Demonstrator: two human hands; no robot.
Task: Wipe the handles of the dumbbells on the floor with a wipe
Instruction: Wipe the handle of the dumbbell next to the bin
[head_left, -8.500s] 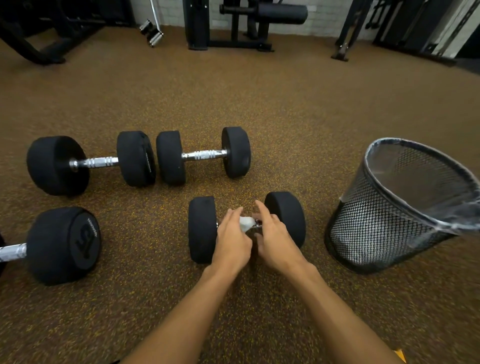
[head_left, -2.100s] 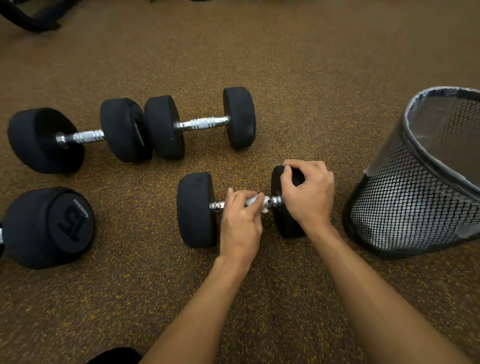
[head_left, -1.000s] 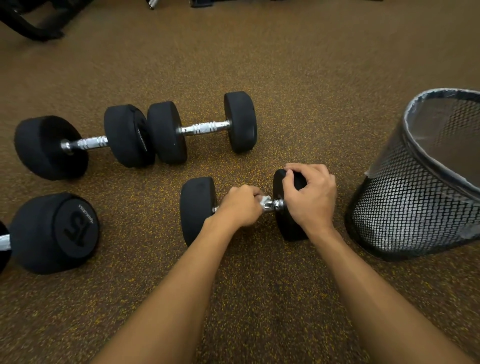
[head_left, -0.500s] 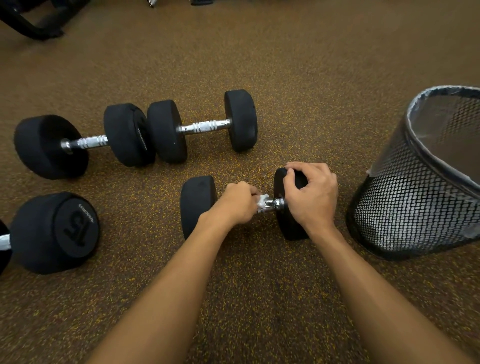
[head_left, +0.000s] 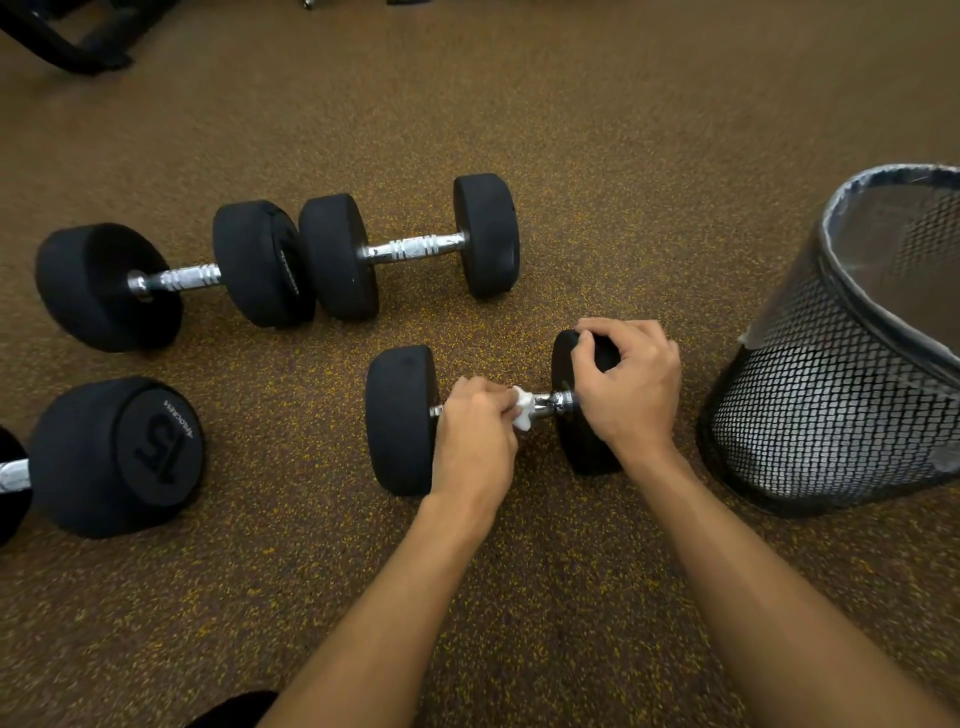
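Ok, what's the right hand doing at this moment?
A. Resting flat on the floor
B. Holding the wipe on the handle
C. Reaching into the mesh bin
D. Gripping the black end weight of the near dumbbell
D: the right hand clasps the top of the near dumbbell's right end weight, while the left hand holds the white wipe on the chrome handle.

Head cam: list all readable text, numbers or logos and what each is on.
"15": large raised number on the end face of the dumbbell at lower left, seen rotated.
Small brand word beside that "15": too small to read.
Small lettering on the rim of the weight head of the far-left dumbbell: blurred, unreadable.
No text shows on the dumbbell being wiped, the wipe or the mesh bin.
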